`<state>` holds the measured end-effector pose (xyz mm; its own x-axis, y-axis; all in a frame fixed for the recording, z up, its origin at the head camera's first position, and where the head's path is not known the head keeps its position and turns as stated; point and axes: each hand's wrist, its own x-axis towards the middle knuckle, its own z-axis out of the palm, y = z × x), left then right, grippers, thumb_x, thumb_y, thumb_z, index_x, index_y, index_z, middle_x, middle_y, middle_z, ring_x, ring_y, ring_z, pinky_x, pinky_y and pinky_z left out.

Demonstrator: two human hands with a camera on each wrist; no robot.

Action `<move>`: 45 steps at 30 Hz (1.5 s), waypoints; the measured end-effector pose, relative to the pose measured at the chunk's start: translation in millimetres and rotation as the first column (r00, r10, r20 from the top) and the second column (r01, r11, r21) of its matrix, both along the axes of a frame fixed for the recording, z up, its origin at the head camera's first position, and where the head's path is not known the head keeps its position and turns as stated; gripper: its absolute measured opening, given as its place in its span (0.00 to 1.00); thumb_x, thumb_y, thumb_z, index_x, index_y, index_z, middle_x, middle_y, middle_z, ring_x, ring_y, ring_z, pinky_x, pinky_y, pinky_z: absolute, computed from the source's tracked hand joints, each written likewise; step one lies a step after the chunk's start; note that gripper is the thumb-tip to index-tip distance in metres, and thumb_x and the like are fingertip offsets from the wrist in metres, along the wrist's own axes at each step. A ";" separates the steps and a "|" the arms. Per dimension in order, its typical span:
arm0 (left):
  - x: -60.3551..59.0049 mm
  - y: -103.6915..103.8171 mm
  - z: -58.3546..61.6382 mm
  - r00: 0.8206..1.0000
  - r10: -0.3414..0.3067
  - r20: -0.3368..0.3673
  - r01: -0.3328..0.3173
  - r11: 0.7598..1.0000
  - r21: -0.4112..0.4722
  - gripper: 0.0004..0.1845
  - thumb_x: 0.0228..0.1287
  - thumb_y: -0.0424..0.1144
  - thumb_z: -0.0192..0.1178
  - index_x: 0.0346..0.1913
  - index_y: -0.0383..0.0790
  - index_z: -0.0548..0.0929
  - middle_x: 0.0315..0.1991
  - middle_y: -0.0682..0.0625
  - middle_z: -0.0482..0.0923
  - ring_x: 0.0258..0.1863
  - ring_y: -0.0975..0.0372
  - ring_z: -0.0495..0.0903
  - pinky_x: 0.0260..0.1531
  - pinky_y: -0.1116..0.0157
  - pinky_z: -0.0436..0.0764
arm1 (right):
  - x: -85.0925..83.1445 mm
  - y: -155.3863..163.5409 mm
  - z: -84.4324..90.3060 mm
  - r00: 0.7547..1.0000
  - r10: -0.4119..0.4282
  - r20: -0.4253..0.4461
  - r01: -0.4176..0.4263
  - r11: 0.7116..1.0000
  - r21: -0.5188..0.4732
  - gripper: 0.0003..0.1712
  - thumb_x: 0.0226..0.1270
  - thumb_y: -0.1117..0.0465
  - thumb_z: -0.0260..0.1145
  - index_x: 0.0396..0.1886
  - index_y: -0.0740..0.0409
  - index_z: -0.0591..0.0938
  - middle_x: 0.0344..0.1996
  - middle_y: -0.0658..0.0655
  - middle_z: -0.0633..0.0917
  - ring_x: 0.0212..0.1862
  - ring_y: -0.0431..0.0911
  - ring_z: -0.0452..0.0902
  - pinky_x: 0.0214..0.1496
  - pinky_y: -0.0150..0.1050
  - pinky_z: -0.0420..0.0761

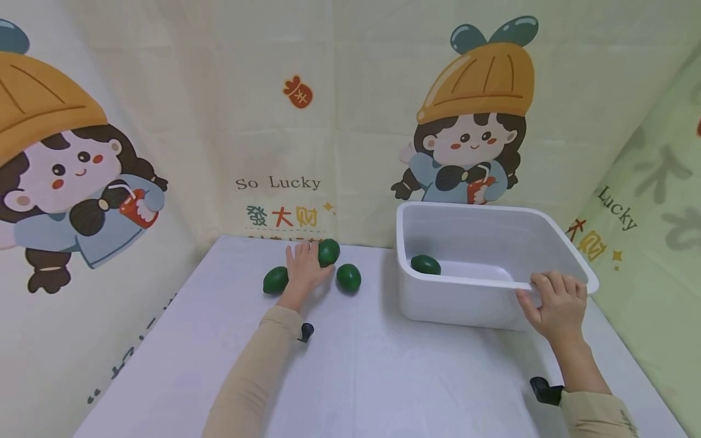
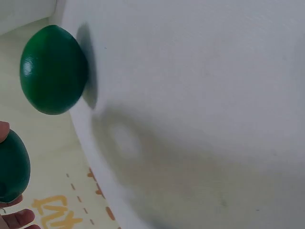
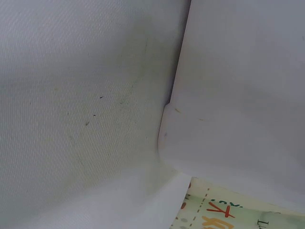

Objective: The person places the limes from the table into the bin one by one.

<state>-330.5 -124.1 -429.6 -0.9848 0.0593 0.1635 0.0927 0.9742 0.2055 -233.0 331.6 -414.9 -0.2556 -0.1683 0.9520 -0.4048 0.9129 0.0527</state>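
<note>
White cloth covers the table (image 1: 383, 377) in front of me, with cartoon-printed sheets (image 1: 219, 121) hung behind and to both sides. On the right stands a white plastic tub (image 1: 547, 222), and one green fruit (image 1: 425, 264) already lies inside it, near the left wall. By my reckoning that makes one piece put away and three left out on the cloth.

My left hand (image 1: 304, 267) is stretched out to the far end of the table, fingers closing on the back fruit (image 1: 329, 251); the left wrist view shows fingertips (image 2: 14, 220) against its skin, so I judge it pinched but not yet lifted. A second fruit (image 1: 275, 280) sits just left of that hand, and a third (image 1: 348, 277) just right of it, close by but apart from each other.

My right hand (image 1: 555, 304) grips the tub's near rim at its right corner, fingers curled over the edge, steadying it.

All the fruits are egg-shaped. The one in the tub lies on its side, long axis running roughly left to right. The left one tilts up toward the right, and the right one leans from upper left to lower right. The one under my fingers looks rounder from above, so I cannot tell which way its tip points.
</note>
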 end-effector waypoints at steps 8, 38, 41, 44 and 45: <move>-0.9 14.6 13.5 0.998 -0.036 -0.057 0.036 0.999 -0.003 0.40 0.54 0.60 0.55 0.63 0.36 0.62 0.59 0.40 0.61 0.63 0.50 0.56 0.63 0.45 0.45 | -0.1 -1.0 1.4 1.000 -0.006 -0.007 0.006 1.000 0.005 0.35 0.62 0.35 0.45 0.27 0.66 0.72 0.24 0.65 0.72 0.29 0.61 0.62 0.32 0.55 0.55; 6.7 69.1 77.0 0.978 -0.151 -0.142 0.150 0.989 -0.021 0.38 0.53 0.61 0.55 0.61 0.40 0.65 0.55 0.45 0.64 0.57 0.52 0.60 0.63 0.48 0.49 | -2.6 -0.8 0.1 1.000 -0.003 -0.005 0.003 1.000 -0.005 0.35 0.62 0.34 0.46 0.28 0.66 0.72 0.25 0.65 0.73 0.29 0.62 0.62 0.32 0.55 0.56; 7.5 72.7 81.5 0.975 -0.157 -0.156 0.156 0.988 -0.019 0.38 0.52 0.61 0.55 0.61 0.40 0.66 0.53 0.45 0.64 0.55 0.52 0.61 0.62 0.48 0.50 | -2.1 -0.5 0.1 1.000 -0.003 0.002 0.003 1.000 -0.003 0.35 0.62 0.34 0.46 0.28 0.66 0.72 0.25 0.65 0.73 0.29 0.61 0.62 0.32 0.55 0.55; 8.5 76.9 86.1 0.974 -0.163 -0.157 0.162 0.987 -0.025 0.38 0.52 0.62 0.54 0.61 0.40 0.65 0.54 0.45 0.64 0.56 0.53 0.60 0.62 0.48 0.50 | -1.8 0.0 -0.2 1.000 -0.004 0.007 0.004 1.000 -0.003 0.35 0.62 0.34 0.46 0.28 0.66 0.72 0.25 0.65 0.73 0.29 0.61 0.62 0.33 0.55 0.55; 8.9 78.5 87.8 0.974 -0.166 -0.157 0.163 0.986 -0.026 0.38 0.52 0.62 0.54 0.61 0.40 0.65 0.54 0.45 0.63 0.57 0.53 0.60 0.62 0.48 0.49 | -1.7 0.0 -0.1 1.000 -0.004 0.006 0.004 1.000 -0.003 0.35 0.62 0.34 0.45 0.28 0.65 0.72 0.25 0.65 0.73 0.29 0.61 0.62 0.33 0.55 0.55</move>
